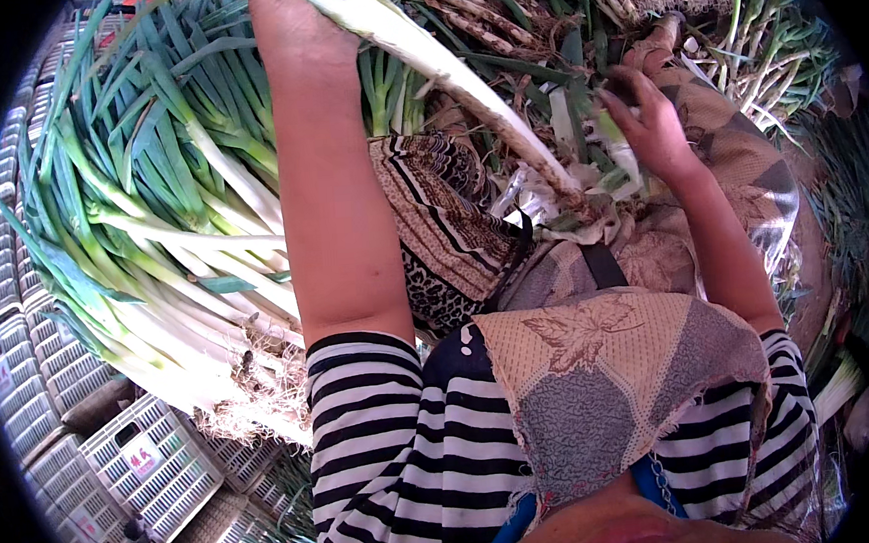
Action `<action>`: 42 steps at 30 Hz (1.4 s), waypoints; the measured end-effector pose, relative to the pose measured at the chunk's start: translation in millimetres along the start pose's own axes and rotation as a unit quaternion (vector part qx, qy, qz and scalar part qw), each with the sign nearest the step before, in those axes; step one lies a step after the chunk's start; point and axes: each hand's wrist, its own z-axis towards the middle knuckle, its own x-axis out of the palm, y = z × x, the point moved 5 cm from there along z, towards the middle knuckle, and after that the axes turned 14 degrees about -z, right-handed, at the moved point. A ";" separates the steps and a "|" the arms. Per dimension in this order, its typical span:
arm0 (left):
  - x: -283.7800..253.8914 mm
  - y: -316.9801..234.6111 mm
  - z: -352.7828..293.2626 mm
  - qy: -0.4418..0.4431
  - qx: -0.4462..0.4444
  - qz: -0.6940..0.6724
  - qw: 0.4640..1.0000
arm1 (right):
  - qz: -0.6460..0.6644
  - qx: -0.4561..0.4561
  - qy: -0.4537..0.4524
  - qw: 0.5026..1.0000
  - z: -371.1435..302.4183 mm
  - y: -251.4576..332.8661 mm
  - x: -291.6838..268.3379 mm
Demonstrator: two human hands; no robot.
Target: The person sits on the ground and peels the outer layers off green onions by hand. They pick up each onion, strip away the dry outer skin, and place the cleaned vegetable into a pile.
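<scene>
A long leek (442, 67) with a white and pale green stalk slants across the upper middle, its brownish root end (574, 198) down over my lap. My left hand (313, 0), cut off by the top edge, is closed round its upper part. To the right of the stalk is my right hand (652, 124), fingers apart and bent, not touching the leek. A pale strip of peeled leaf (618, 151) hangs just beside its fingers; whether it touches them is unclear. At the left lies a big heap of leeks (192, 217), green leaves up and roots toward me.
Stacked pale plastic crates (153, 463) line the left side. Patterned cloth (452, 231) covers my lap. Pulled leaves and dry stalks (499, 29) litter the ground ahead. More green onions (780, 61) lie at the upper right, beside my shoe (654, 44).
</scene>
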 end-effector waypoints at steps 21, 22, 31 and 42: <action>27.0 35.9 -12.8 0.046 0.028 0.097 0.994 | 0.092 -0.126 0.087 0.984 33.4 114.2 3.9; 26.3 38.9 -11.3 0.059 0.035 0.139 0.988 | 0.094 -0.117 0.103 0.983 34.1 108.6 7.3; 19.4 51.1 -12.2 -0.018 0.025 0.296 0.955 | 0.254 -0.098 0.161 0.949 28.4 95.7 6.8; 6.6 49.0 -12.5 -0.158 0.070 0.329 0.928 | 0.012 -0.131 0.108 0.985 28.2 112.4 -0.1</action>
